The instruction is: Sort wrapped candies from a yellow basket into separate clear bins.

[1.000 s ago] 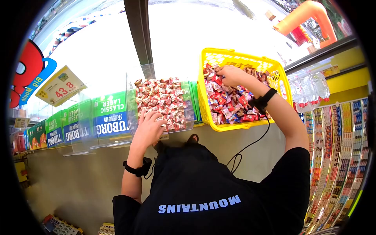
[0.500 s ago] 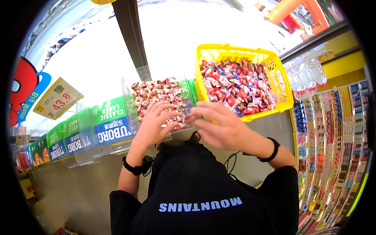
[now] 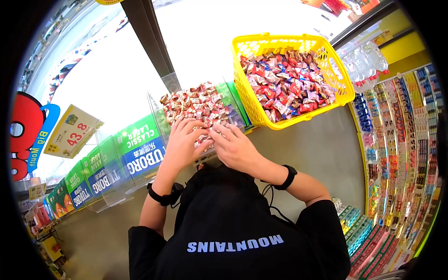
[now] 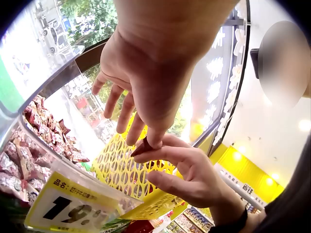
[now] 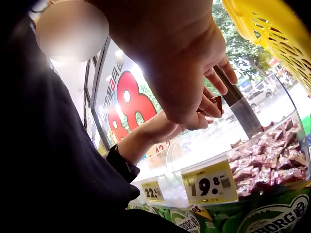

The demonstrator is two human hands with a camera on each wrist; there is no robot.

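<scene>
My left hand (image 3: 184, 142) is over the front of a clear bin (image 3: 151, 100) of wrapped candies (image 3: 198, 105), its fingers spread and fairly straight. Beside it, my right hand (image 3: 235, 147) has its fingertips close to the left thumb. In the left wrist view, a small dark red wrapped candy (image 4: 141, 147) lies at the right hand's (image 4: 194, 170) fingertips, the left thumb right against it. The right wrist view shows the same candy (image 5: 217, 103) at the right hand's fingers. The right hand holds it; part of this grip is hidden.
A yellow basket (image 3: 280, 123) full of mixed wrapped candies stands right of the bin. Green and blue beer cartons (image 3: 140, 144) line the left, with a price sign (image 3: 72, 130) above. Shelves of small goods (image 3: 396, 154) curve along the right, near water bottles (image 3: 361, 65).
My right hand has come out of the yellow basket with a candy and moved left to the bin, beside the left hand. The left hand has stayed over the bin.
</scene>
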